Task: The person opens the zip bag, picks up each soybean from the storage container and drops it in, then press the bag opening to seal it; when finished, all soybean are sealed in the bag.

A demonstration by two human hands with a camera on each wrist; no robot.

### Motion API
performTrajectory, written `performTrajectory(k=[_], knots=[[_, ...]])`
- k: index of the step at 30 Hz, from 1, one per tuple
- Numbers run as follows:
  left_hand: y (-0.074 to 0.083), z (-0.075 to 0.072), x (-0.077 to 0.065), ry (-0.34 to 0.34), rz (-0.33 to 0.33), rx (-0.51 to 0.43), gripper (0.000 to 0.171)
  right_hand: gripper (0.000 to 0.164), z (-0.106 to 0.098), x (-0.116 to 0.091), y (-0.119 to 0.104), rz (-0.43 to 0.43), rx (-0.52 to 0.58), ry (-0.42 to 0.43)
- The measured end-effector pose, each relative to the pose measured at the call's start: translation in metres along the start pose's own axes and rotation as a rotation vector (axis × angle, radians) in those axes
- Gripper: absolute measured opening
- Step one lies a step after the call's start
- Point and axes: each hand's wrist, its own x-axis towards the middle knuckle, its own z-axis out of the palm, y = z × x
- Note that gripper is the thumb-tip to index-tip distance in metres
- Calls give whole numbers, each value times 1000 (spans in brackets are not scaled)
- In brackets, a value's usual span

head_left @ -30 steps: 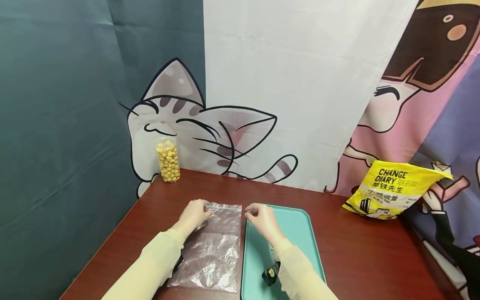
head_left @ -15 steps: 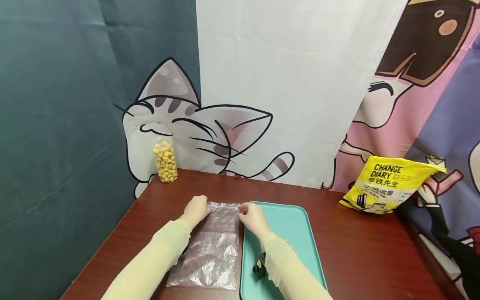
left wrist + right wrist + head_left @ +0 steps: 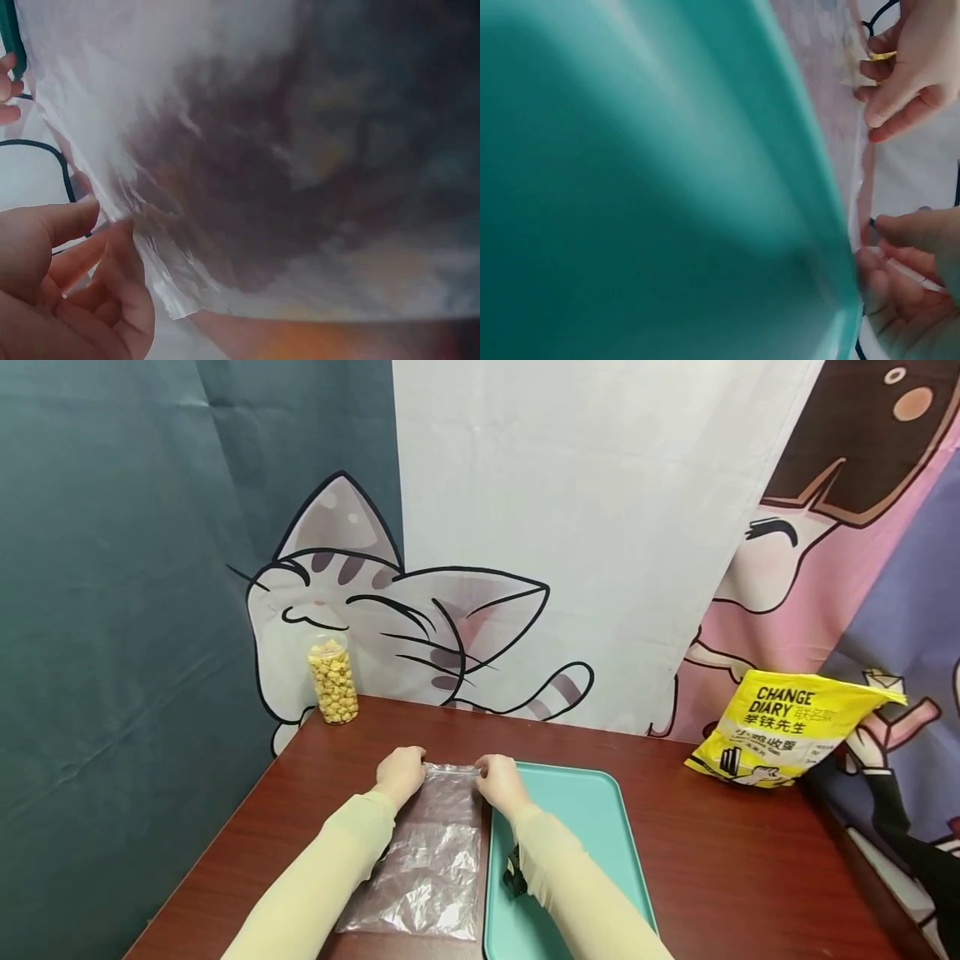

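Note:
A clear plastic zip bag [image 3: 427,877] lies flat on the table, its zip edge at the far end. My left hand [image 3: 401,770] is at the far left corner of that edge. In the left wrist view, the thumb and fingertips of my left hand [image 3: 82,277] pinch the bag's edge [image 3: 131,199]. My right hand [image 3: 501,781] holds the far right corner, beside the teal tray [image 3: 577,793]. The right wrist view shows the thumb and fingers of my right hand [image 3: 915,277] pinching the edge strip, with my left hand [image 3: 911,71] further along it.
Close to the bag's right side, the tray lies partly under my right forearm. A clear jar of popcorn [image 3: 333,683] stands at the back left. A yellow snack bag [image 3: 780,727] leans at the back right, against a printed cloth backdrop [image 3: 585,527].
My right hand has moved left from over the tray's edge to the bag's right corner. My left hand has shifted slightly back and right along the zip edge.

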Motion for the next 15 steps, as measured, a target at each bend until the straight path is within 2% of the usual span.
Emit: performTrajectory(k=[3,7,15], knots=[[1,2,3,10,15,38,26,20,3,4,-1,-21,-5,-19],[-1,4,6,10,18,40,21,23,8,7,-2,-46,-25,-22],[-4,7,7,36,55,35,21,14,19,4,-4,-118,-218,1]])
